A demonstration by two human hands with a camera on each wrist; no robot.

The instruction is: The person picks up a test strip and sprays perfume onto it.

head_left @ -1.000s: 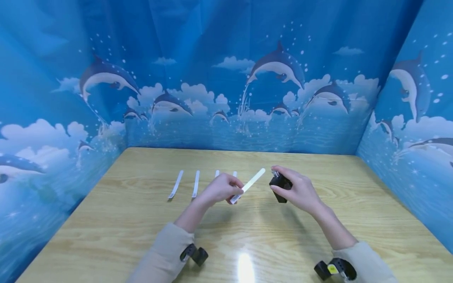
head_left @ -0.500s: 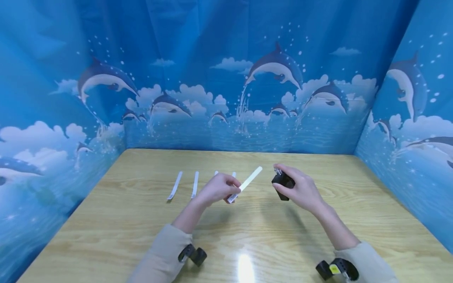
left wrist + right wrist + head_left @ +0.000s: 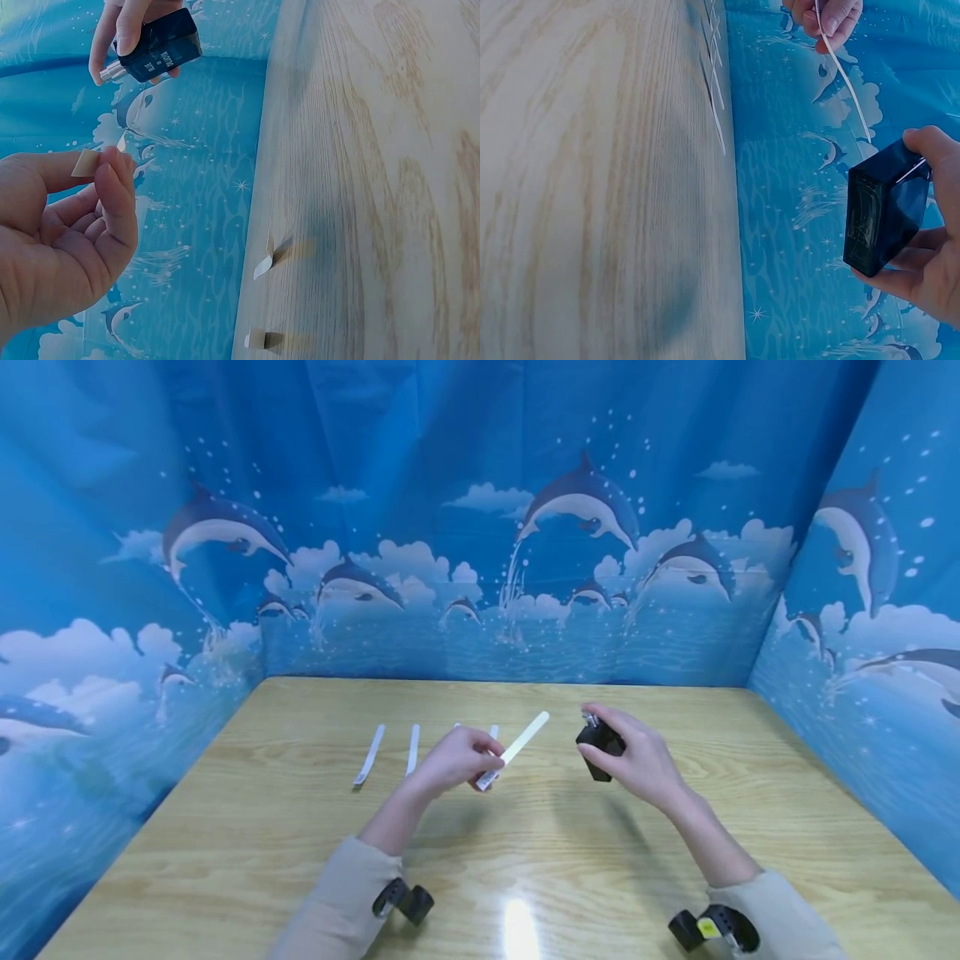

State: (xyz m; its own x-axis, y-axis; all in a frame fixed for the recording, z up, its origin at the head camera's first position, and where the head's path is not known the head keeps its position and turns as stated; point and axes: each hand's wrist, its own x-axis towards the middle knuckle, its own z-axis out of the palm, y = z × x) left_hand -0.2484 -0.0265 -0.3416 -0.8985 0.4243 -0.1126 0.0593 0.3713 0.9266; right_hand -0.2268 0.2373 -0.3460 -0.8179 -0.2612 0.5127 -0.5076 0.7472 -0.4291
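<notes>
My left hand (image 3: 457, 760) pinches the lower end of a white paper strip (image 3: 519, 744) between thumb and fingers, holding it above the table with its free end pointing up and right. In the left wrist view the left hand (image 3: 60, 240) shows the strip's end (image 3: 85, 163) edge-on. My right hand (image 3: 637, 760) grips a small dark square bottle (image 3: 598, 747) with a silver nozzle on top, a short way right of the strip's tip. The right wrist view has the bottle (image 3: 881, 210) held in the right hand (image 3: 930, 247), with the strip (image 3: 847, 82) nearby.
Several more white strips (image 3: 371, 753) lie side by side on the wooden table (image 3: 525, 852), behind and left of my left hand. Blue dolphin-print curtains (image 3: 480, 527) wall in the table at the back and both sides.
Both hands have shifted slightly left and a touch upward in the view, keeping their holds. The strip and bottle stay about the same distance apart.
</notes>
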